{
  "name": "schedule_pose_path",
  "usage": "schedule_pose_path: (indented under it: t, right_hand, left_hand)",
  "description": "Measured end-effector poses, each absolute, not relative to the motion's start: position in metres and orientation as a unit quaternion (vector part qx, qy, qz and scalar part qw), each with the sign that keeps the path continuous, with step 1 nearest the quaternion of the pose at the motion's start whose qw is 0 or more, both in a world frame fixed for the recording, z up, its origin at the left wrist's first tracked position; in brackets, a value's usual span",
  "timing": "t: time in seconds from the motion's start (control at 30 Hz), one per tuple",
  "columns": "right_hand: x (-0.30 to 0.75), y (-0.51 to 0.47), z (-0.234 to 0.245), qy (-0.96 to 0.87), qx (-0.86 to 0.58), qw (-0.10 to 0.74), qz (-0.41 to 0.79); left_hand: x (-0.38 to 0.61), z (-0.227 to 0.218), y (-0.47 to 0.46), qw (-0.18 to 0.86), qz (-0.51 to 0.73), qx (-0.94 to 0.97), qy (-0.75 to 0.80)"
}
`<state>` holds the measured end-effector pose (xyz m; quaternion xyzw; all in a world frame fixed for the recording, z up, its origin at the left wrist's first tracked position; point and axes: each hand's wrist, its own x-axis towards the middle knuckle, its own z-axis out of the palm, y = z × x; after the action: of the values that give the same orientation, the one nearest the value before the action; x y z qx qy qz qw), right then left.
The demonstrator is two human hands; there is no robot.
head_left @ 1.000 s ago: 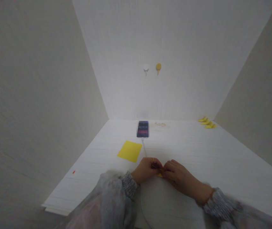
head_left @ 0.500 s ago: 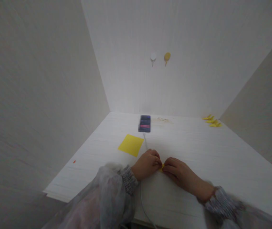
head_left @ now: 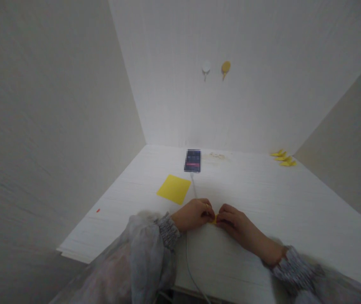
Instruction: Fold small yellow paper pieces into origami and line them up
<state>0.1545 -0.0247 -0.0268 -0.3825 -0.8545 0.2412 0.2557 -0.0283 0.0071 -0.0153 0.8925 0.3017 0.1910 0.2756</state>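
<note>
Between my two hands, low over the white table (head_left: 237, 261), is a small folded piece of yellow paper (head_left: 215, 219), mostly hidden by fingers. My left hand (head_left: 198, 213) pinches its left side; a ring shows on one finger. From the right, my right hand (head_left: 236, 221) pinches the other side with thumb and fingertips. A flat square sheet of yellow paper (head_left: 174, 189) lies beyond my left hand. Several folded yellow paper pieces (head_left: 283, 158) sit in a row at the far right corner.
A phone (head_left: 193, 161) lies near the back wall, its white cable (head_left: 187, 253) running under my left hand to the front edge. A white hook (head_left: 206, 69) and a yellow hook (head_left: 225, 69) are on the back wall. An orange-red bit (head_left: 98, 210) lies at left.
The view has tilted slightly, so the table appears a little higher. My hands stay together on the small yellow paper, with the right fingers shifted slightly.
</note>
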Motion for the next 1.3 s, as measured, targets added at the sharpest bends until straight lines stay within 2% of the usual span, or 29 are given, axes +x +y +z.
schedule_pose_path:
  t: [0.33,1.3]
  right_hand:
    - [0.144,-0.027,-0.034,-0.827,-0.445,0.277,0.206]
    - [0.14,-0.022,-0.038,-0.821,-0.466,0.262,0.198]
  left_hand:
    - [-0.028,-0.016,0.007,0.284,0.189,0.895,0.289]
    - [-0.025,-0.018,0.005,0.274,0.17,0.89,0.324]
